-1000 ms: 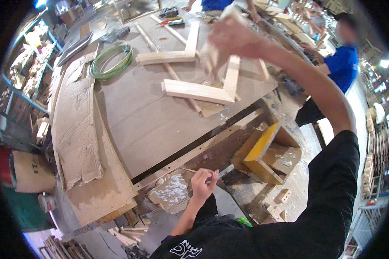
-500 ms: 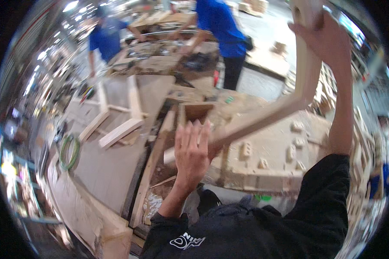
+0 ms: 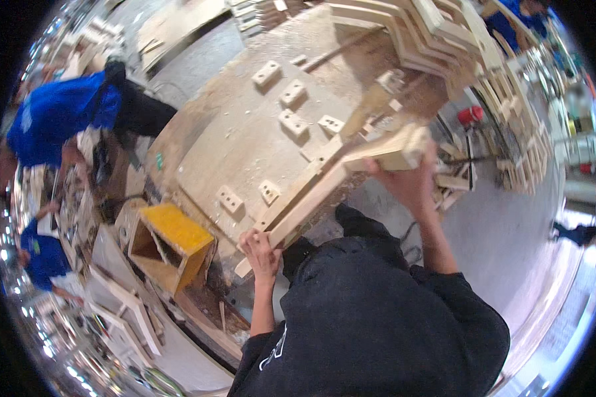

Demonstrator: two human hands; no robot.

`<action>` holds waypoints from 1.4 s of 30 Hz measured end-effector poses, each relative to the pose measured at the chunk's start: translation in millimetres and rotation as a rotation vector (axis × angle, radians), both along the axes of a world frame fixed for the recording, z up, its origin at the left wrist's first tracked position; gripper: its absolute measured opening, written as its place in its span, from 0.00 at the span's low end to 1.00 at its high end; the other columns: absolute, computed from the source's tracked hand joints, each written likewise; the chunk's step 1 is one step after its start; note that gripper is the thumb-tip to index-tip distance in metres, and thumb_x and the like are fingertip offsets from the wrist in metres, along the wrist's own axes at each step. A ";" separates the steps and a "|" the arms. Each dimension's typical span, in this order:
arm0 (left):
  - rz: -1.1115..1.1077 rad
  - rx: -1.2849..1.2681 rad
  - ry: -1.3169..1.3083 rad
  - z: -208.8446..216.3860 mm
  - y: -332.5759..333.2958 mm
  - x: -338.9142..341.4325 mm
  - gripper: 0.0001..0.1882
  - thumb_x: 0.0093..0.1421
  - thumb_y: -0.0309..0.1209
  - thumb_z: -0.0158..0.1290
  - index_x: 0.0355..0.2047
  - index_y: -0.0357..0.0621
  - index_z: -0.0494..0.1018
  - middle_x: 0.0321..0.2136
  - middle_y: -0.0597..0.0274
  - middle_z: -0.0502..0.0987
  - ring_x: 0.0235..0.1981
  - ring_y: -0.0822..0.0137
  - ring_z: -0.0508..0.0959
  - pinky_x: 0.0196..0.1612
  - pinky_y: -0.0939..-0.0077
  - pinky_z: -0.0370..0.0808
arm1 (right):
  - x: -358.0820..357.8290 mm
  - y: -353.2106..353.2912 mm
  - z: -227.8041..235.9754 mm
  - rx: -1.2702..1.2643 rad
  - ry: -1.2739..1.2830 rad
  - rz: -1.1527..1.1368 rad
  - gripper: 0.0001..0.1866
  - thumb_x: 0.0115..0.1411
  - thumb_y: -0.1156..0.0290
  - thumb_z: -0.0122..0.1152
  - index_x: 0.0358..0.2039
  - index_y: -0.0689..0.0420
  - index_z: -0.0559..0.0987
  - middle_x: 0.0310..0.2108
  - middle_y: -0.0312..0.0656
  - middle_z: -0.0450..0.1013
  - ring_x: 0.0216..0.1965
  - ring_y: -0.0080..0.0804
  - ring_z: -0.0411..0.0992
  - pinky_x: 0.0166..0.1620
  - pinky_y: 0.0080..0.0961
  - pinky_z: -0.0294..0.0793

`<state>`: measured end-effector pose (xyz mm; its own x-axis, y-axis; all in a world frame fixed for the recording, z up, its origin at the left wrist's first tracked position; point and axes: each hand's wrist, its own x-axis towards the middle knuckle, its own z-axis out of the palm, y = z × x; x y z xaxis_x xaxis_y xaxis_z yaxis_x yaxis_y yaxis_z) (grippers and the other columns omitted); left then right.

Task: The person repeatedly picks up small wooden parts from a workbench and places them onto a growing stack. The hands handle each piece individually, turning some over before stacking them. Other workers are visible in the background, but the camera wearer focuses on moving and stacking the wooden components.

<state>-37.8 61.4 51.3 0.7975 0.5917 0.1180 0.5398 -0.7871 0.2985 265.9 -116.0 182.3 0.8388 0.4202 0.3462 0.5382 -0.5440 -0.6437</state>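
An angled wooden frame piece [image 3: 311, 206], a long bar with a bent, thicker end, lies along the near edge of the wooden worktable [image 3: 212, 155]. Around its lower left end my left hand [image 3: 261, 255] is closed, fingers curled over the top. My right hand [image 3: 407, 178] grips the bent end from beneath and the side, slightly blurred. Beside the piece, on the table, runs a narrow wooden strip with holes [image 3: 288, 200]. Several small drilled wooden blocks lie about, among them one block [image 3: 230, 198] close to my left hand and another block [image 3: 293, 123] farther off.
A wooden box with a yellow side [image 3: 177, 228] stands left of the table. Angled frame pieces [image 3: 410, 40] are stacked at the far right, near a red object [image 3: 470, 116]. At left, two people in blue shirts bend over work; more frame pieces [image 3: 129, 301] lie lower left.
My view has swung right over the table. The angled piece, held raised on the right before, has come down to the table edge. My left hand, flat before, now wraps its end.
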 end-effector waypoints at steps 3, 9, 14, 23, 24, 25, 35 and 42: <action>-0.059 0.180 0.015 -35.8 11.5 -3.6 0.33 0.50 0.48 0.63 0.48 0.40 0.66 0.58 0.43 0.56 0.61 0.43 0.55 0.65 0.43 0.50 | 8.9 17.7 -15.9 -0.034 -0.183 -0.046 0.59 0.35 0.46 0.78 0.61 0.65 0.59 0.59 0.60 0.57 0.61 0.57 0.56 0.62 0.49 0.54; -0.121 0.271 0.193 -46.0 7.7 35.7 0.52 0.50 0.54 0.62 0.64 0.40 0.48 0.65 0.40 0.49 0.66 0.41 0.48 0.68 0.37 0.39 | 48.4 14.2 -31.8 -0.033 -0.196 -0.136 0.74 0.27 0.37 0.77 0.66 0.67 0.48 0.65 0.57 0.50 0.65 0.57 0.48 0.64 0.52 0.48; -0.095 0.235 0.334 -40.7 -5.1 64.1 0.51 0.54 0.54 0.57 0.66 0.36 0.46 0.65 0.39 0.49 0.67 0.39 0.48 0.68 0.38 0.37 | 66.9 10.9 -54.1 0.128 -0.077 -0.182 0.80 0.19 0.32 0.75 0.67 0.67 0.47 0.64 0.56 0.52 0.64 0.58 0.51 0.63 0.52 0.47; -0.310 0.162 0.244 -20.7 -4.6 86.3 0.53 0.49 0.35 0.66 0.68 0.40 0.44 0.60 0.32 0.57 0.55 0.34 0.63 0.54 0.45 0.62 | 58.3 18.7 -112.1 0.478 0.231 -0.005 0.76 0.25 0.52 0.83 0.68 0.60 0.42 0.62 0.53 0.58 0.64 0.54 0.53 0.63 0.51 0.49; -0.318 0.194 0.245 -19.9 -8.9 83.4 0.54 0.48 0.35 0.66 0.68 0.40 0.43 0.60 0.31 0.57 0.54 0.34 0.64 0.54 0.44 0.62 | 61.7 18.7 -115.7 0.442 0.250 0.012 0.76 0.26 0.52 0.83 0.68 0.59 0.41 0.62 0.53 0.58 0.64 0.54 0.52 0.63 0.50 0.49; -0.300 0.183 0.244 -19.5 -9.8 80.9 0.54 0.48 0.35 0.66 0.68 0.40 0.43 0.59 0.30 0.57 0.54 0.34 0.64 0.53 0.44 0.62 | 64.5 18.7 -119.4 0.407 0.270 0.029 0.76 0.26 0.52 0.83 0.68 0.59 0.41 0.62 0.53 0.58 0.64 0.54 0.52 0.63 0.50 0.49; -0.229 0.236 0.244 -41.7 0.1 76.6 0.50 0.52 0.43 0.63 0.67 0.40 0.47 0.58 0.27 0.59 0.56 0.28 0.61 0.56 0.37 0.58 | 85.1 24.1 -139.4 0.513 0.141 0.226 0.58 0.31 0.52 0.81 0.61 0.52 0.57 0.61 0.46 0.60 0.64 0.53 0.52 0.61 0.61 0.46; -0.201 0.213 0.263 -41.5 -3.9 71.1 0.48 0.53 0.44 0.62 0.67 0.41 0.48 0.58 0.29 0.59 0.57 0.27 0.60 0.57 0.36 0.58 | 81.4 27.7 -121.9 0.501 0.145 0.141 0.60 0.30 0.49 0.81 0.62 0.50 0.57 0.60 0.47 0.61 0.64 0.56 0.52 0.62 0.62 0.45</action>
